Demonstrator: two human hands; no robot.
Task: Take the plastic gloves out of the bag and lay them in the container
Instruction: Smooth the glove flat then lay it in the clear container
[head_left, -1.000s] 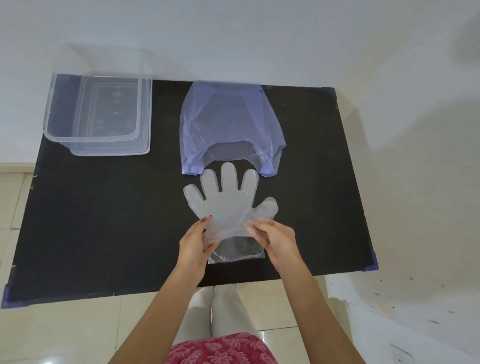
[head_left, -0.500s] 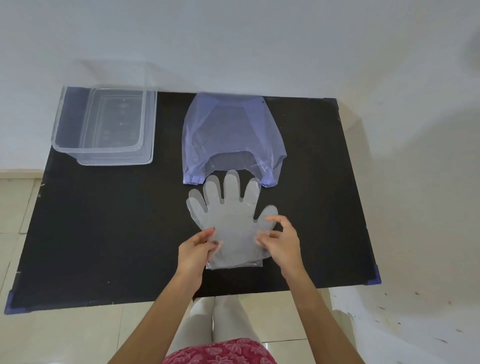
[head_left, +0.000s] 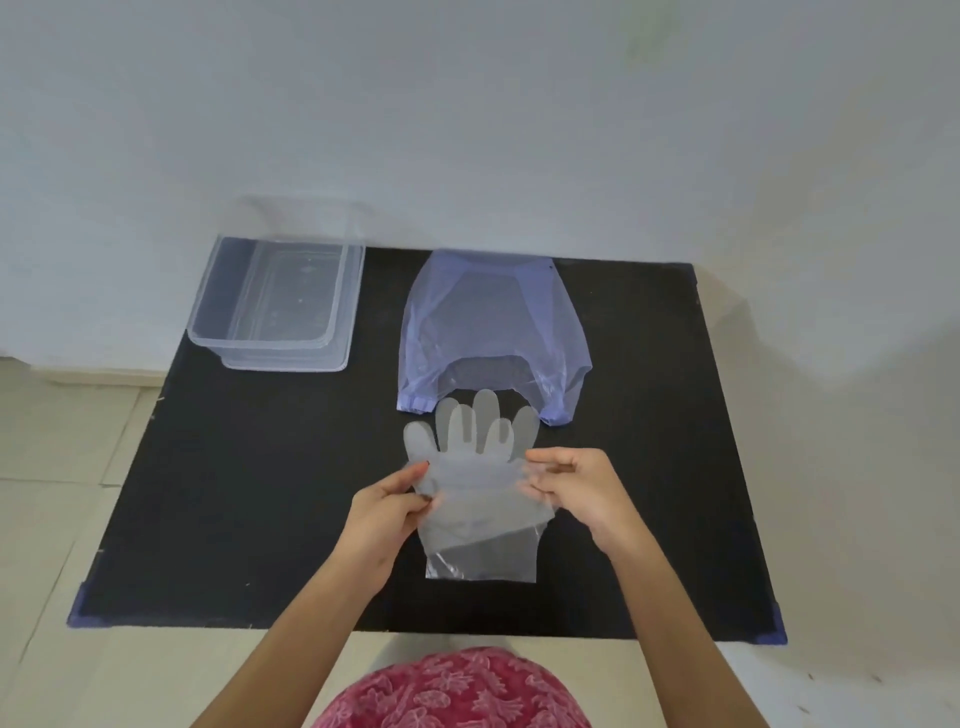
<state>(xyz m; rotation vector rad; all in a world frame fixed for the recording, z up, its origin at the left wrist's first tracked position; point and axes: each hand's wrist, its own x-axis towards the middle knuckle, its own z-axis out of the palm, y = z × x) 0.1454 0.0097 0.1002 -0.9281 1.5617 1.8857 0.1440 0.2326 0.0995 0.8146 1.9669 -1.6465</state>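
We are pinching the clear plastic gloves (head_left: 475, 467) at their two side edges, left hand (head_left: 387, 512) and right hand (head_left: 584, 491) each closing thumb and fingertips on the film, just in front of the blue bag (head_left: 488, 322), well apart from the clear container (head_left: 208, 332) sitting at the black table's (head_left: 249, 493) far-left corner.

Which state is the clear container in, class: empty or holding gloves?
Empty: only the clear container's own moulded base shows; the gloves remain between both hands.
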